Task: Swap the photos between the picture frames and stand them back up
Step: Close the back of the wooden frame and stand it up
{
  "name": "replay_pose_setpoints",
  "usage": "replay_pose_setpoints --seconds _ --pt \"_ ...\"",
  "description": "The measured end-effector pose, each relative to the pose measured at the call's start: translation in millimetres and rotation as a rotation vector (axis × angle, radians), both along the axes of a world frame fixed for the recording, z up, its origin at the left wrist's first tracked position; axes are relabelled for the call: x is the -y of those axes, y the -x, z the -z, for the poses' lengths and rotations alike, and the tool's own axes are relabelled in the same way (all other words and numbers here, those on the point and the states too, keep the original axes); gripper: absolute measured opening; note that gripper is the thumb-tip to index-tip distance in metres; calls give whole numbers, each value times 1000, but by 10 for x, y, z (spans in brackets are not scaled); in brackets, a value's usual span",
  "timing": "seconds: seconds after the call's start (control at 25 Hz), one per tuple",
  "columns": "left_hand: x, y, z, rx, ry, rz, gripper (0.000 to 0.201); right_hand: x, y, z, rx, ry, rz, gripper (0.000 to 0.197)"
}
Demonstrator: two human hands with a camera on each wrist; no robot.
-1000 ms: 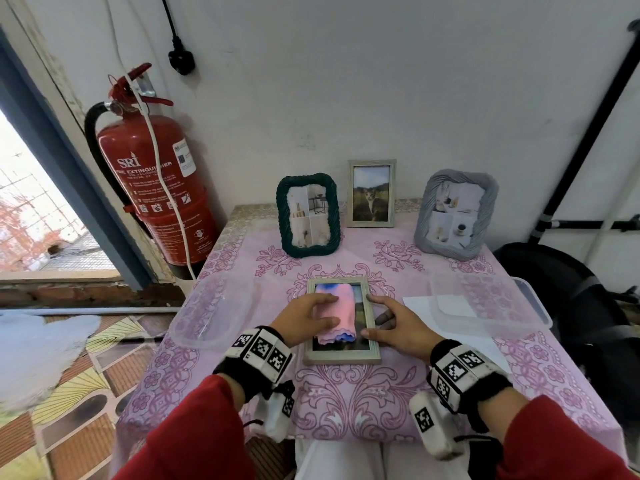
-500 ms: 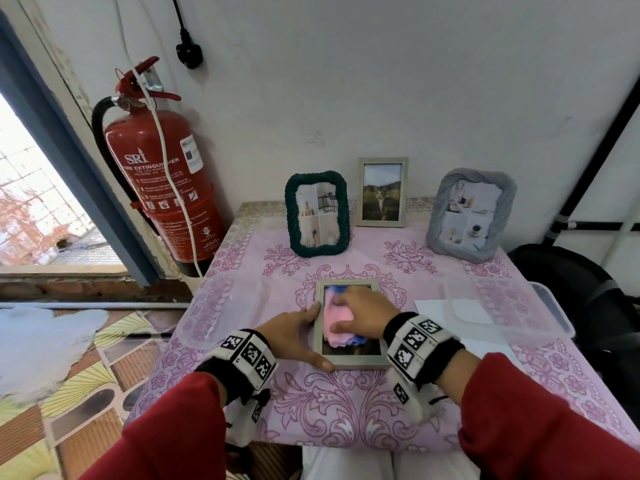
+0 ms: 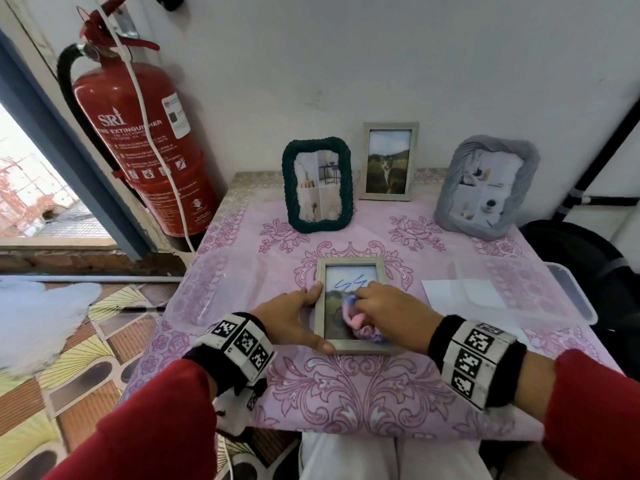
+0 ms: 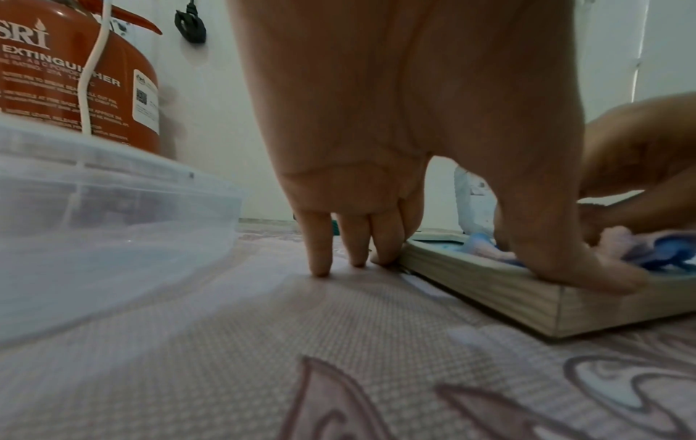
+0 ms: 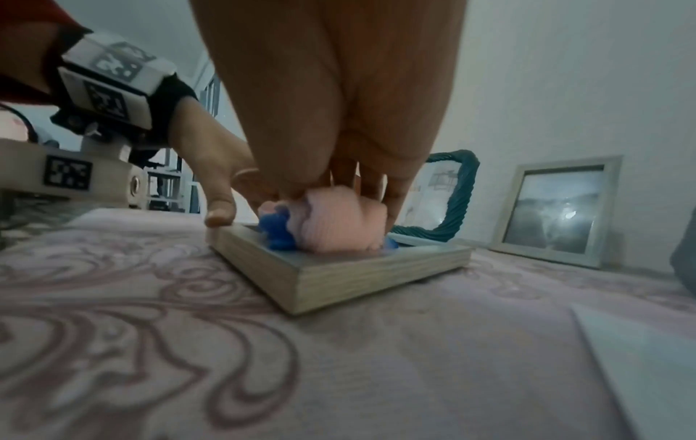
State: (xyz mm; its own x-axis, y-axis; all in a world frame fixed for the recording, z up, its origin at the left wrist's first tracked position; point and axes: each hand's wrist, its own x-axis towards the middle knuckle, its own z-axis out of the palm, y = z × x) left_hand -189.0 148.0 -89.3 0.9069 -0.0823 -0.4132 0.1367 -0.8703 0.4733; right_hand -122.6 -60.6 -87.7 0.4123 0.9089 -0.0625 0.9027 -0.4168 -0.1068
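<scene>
A light wooden picture frame (image 3: 349,262) lies flat, glass up, in the middle of the table. A blue scribble (image 3: 349,284) marks the upper part of its glass. My right hand (image 3: 381,303) grips a bunched pink and blue cloth (image 3: 356,322) and presses it on the lower glass. The right wrist view shows the cloth (image 5: 339,232) squeezed under my fingers on the frame (image 5: 357,277). My left hand (image 3: 301,317) lies along the frame's left edge, thumb on the near corner (image 4: 489,285), fingers straight on the tablecloth. Three other frames stand at the back: green rope (image 3: 317,185), wooden with a cat photo (image 3: 388,161), grey (image 3: 486,187).
A clear plastic container (image 3: 204,289) sits left of the flat frame and another (image 3: 519,289) sits right of it, over a white sheet (image 3: 450,292). A red fire extinguisher (image 3: 138,143) stands off the table's left side. A black bag (image 3: 581,265) lies to the right.
The cloth passed from my left hand to my right. My left hand moved to the frame's left edge. The cloth slid toward me, uncovering the blue scribble.
</scene>
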Motion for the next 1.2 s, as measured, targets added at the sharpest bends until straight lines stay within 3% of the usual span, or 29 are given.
replay_pose_setpoints --seconds 0.16,0.32,0.48,0.64,0.84,1.08,1.2 --pt "-8 12 8 6 6 17 119 -121 -268 -18 59 -5 114 28" --pt "-1 30 2 4 27 13 117 -407 -472 -61 -31 -4 211 26" --pt "23 3 -8 -7 -39 47 117 -475 -391 -19 29 14 107 26" --pt "45 3 -24 -15 -92 54 119 -375 -87 -14 -63 -33 -27 20" --pt "43 -5 -40 -49 -74 83 119 63 101 -7 -46 6 -132 22" --pt "-3 -16 -47 -62 -58 111 117 1 -209 -90 122 112 -2 29" --pt "5 -33 -60 -74 -70 124 117 -181 -372 -82 112 103 86 31"
